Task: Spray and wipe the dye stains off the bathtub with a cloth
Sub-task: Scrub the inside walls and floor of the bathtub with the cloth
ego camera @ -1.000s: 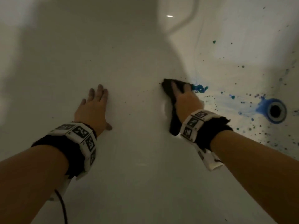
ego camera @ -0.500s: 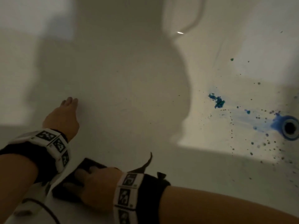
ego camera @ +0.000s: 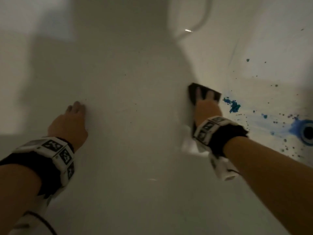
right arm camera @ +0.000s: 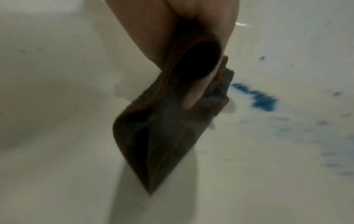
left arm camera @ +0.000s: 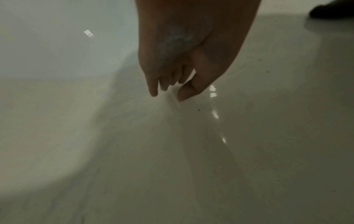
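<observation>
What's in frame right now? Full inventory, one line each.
White glossy bathtub: one, white, fills the view; both hands rest on its floor.
Dark folded cloth: one, dark brown-black, flat on the tub floor under the right hand, just left of the blue clump.
Bright blue dye clump: one, blue, right of the cloth, apart from it.
Blue dye smear and specks: many, blue to dark, scattered between clump and drain and up the right wall.
Round drain: one, dark hole with blue-stained ring, far right edge.
Wrist camera bands: two, white with black markers, one per wrist.
Left hand: bare, fingers straight on the tub floor, holding nothing.
Right hand: fingers straight, pressing the cloth down.
</observation>
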The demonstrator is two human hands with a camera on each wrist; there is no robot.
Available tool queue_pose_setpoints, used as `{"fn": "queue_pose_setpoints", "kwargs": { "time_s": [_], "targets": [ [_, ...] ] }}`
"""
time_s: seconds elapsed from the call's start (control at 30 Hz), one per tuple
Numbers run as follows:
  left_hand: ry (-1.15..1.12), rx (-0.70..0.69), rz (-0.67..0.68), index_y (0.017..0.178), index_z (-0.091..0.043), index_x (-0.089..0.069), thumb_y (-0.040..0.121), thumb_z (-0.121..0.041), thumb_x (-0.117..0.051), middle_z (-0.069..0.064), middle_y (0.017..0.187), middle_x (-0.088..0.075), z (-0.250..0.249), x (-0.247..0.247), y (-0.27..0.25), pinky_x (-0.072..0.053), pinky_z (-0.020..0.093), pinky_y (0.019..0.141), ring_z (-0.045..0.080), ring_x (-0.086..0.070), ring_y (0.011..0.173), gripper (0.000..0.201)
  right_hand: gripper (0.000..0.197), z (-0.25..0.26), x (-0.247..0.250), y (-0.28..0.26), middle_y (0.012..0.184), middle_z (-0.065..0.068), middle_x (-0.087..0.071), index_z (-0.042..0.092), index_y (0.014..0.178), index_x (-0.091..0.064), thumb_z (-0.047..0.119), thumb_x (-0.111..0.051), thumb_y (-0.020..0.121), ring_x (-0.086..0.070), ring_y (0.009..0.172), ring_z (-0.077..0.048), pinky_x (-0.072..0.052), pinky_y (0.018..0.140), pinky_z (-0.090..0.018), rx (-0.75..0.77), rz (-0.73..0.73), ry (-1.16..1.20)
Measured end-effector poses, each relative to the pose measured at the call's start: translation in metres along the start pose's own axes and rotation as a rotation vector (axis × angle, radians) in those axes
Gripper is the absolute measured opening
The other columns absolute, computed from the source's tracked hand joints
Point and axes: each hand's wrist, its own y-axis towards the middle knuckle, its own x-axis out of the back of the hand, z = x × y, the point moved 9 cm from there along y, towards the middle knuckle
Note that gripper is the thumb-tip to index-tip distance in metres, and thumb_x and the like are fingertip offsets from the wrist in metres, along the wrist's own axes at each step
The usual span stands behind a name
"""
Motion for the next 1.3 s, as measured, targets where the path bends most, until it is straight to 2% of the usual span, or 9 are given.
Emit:
{"fn": "queue_pose_setpoints", "kwargs": {
  "time_s": [0.13,0.37,0.53,0.73,0.9,1.0,1.07,1.2,1.3],
  "targets": [
    [0.026,-0.104,0.085,0.148,-0.009,0.013,0.092,-0.012,-0.052,0.005,0.154,0.023,-0.022,-0.014,0.002,-0.01,0.037,0.118,0.019,0.008,0.145,0.086,0.062,-0.033,0.012,-0.017,0.149,-0.025,-0.01,0.019,0.15,-0.008,0.008,-0.038,0.096,-0.032,0.128,-0.044,-0.033,0.104,-0.045,-0.116,0.038,0.117],
    [-0.012,-0.08,0.097,0.149,-0.015,0.009,0.072,-0.038,-0.077,0.004,0.155,0.018,-0.023,-0.021,0.005,-0.011,0.039,0.117,0.02,0.004,0.145,0.118,0.056,0.179,-0.008,-0.081,0.146,-0.018,-0.015,0.021,0.149,-0.011,0.014,-0.034,0.098,-0.03,0.127,-0.038,-0.033,0.102,-0.043,0.571,0.152,0.167],
    [-0.033,-0.049,0.009,0.149,-0.017,-0.016,0.075,-0.033,-0.074,0.004,0.157,-0.008,-0.021,-0.017,0.006,-0.01,0.043,0.117,0.02,-0.012,0.144,0.095,0.056,0.248,-0.037,-0.059,0.148,-0.016,-0.012,0.016,0.148,-0.01,0.019,-0.035,0.098,-0.027,0.129,-0.037,-0.034,0.103,-0.044,0.665,0.316,0.042],
    [0.053,-0.028,0.119,0.148,-0.009,0.013,0.071,-0.034,-0.079,0.007,0.155,0.021,-0.028,-0.02,0.002,-0.006,0.038,0.117,0.02,0.007,0.145,0.122,0.08,0.155,0.004,-0.007,0.151,-0.022,-0.009,0.021,0.149,-0.001,0.014,-0.054,0.09,-0.017,0.137,-0.042,-0.023,0.112,-0.047,0.479,0.022,0.054],
    [0.012,-0.042,0.14,0.147,-0.008,0.015,0.071,-0.033,-0.078,0.008,0.154,0.024,-0.025,-0.019,0.003,-0.004,0.037,0.118,0.02,0.011,0.145,0.123,0.142,0.005,0.005,0.003,0.148,-0.016,-0.01,0.034,0.148,-0.003,0.014,-0.091,0.038,-0.034,0.127,-0.046,-0.036,0.102,-0.054,0.102,0.042,0.069],
    [-0.045,-0.04,0.133,0.147,-0.007,0.014,0.07,-0.027,-0.08,0.008,0.153,0.024,-0.027,-0.017,0.001,-0.012,0.035,0.117,0.021,0.01,0.145,0.123,0.084,-0.05,0.008,-0.007,0.144,-0.025,-0.019,0.022,0.149,-0.012,0.007,-0.062,0.083,-0.04,0.119,-0.048,-0.038,0.102,-0.049,-0.093,-0.009,0.062],
    [-0.075,-0.034,0.124,0.147,-0.008,0.014,0.072,-0.021,-0.079,0.007,0.154,0.024,-0.031,-0.017,-0.001,-0.019,0.035,0.114,0.021,0.009,0.145,0.121,0.06,-0.053,0.021,-0.012,0.141,-0.025,-0.027,0.016,0.146,-0.027,0.004,-0.048,0.091,-0.04,0.12,-0.046,-0.035,0.102,-0.042,-0.141,-0.089,0.193],
    [-0.093,-0.023,0.073,0.148,-0.007,0.014,0.079,-0.01,-0.072,0.007,0.153,0.024,-0.029,-0.016,0.001,-0.021,0.037,0.115,0.022,0.011,0.144,0.11,0.058,0.076,0.075,-0.033,0.128,-0.023,-0.041,0.017,0.136,-0.047,0.0,-0.052,0.081,-0.049,0.112,-0.037,-0.033,0.093,-0.022,0.338,-0.374,0.379],
    [-0.103,-0.028,0.08,0.148,-0.008,0.014,0.078,-0.011,-0.073,0.006,0.154,0.024,-0.028,-0.018,-0.001,-0.021,0.036,0.115,0.022,0.012,0.144,0.111,0.053,0.188,0.074,-0.029,0.134,-0.018,-0.036,0.021,0.141,-0.037,0.006,-0.044,0.091,-0.046,0.114,-0.032,-0.033,0.087,-0.023,0.567,-0.224,0.323]
  ]
}}
